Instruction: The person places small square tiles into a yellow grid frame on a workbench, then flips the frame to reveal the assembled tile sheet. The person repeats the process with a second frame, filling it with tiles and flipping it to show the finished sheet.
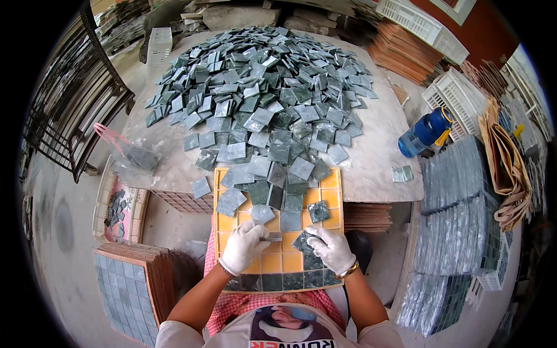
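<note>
Pale and dusty, a worktable (380, 156) stands in a cluttered workshop, with a heap of grey-green stone tiles (261, 75) across its far part, spilling toward the near edge. On the table's left side lies a clear plastic bag (139, 159) with pink handles; beyond the right edge is a blue bottle (425, 133), near a white crate (455, 95). Stacked tile sheets (455, 232) fill the right side, and another tile stack (125, 284) stands near left.

At the near edge, a yellow gridded tray (271, 263) holds tiles along its nearest row, while loose ones cover its far half. Over the tray's middle, the gloved left hand (246, 246) pinches a thin grey piece (272, 236), too small to identify surely. Just right of it, the gloved right hand (331, 248) grips a dark green tile (302, 241), tilted above the cells.
</note>
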`<state>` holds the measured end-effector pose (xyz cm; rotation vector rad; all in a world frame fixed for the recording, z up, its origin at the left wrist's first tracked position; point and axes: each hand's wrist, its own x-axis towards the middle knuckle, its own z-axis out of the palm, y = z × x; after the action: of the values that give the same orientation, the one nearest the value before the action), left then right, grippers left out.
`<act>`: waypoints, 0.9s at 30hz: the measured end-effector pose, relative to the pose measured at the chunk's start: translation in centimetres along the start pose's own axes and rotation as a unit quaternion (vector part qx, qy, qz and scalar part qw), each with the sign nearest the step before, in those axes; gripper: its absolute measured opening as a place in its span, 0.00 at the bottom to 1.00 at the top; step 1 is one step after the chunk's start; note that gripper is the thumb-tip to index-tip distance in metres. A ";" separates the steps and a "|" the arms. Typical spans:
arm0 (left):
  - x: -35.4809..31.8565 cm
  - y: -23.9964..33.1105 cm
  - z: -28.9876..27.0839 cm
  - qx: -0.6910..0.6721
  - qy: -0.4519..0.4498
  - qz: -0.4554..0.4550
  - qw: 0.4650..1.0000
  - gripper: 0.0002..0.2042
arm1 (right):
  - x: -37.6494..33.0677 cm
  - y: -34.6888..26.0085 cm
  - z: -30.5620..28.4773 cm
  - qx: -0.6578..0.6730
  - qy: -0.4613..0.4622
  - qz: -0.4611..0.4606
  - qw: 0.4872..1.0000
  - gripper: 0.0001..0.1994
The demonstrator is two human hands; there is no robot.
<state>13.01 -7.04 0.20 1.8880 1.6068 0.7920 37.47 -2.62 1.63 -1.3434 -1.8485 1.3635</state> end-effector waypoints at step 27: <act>-5.3 1.1 1.9 0.088 -0.046 0.074 0.992 0.24 | -3.9 0.3 4.6 -0.361 -0.038 -0.111 0.925 0.20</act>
<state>14.45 -12.50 -0.82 2.1560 1.5376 0.6279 35.51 -8.11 0.18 -1.3381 -2.6065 0.6278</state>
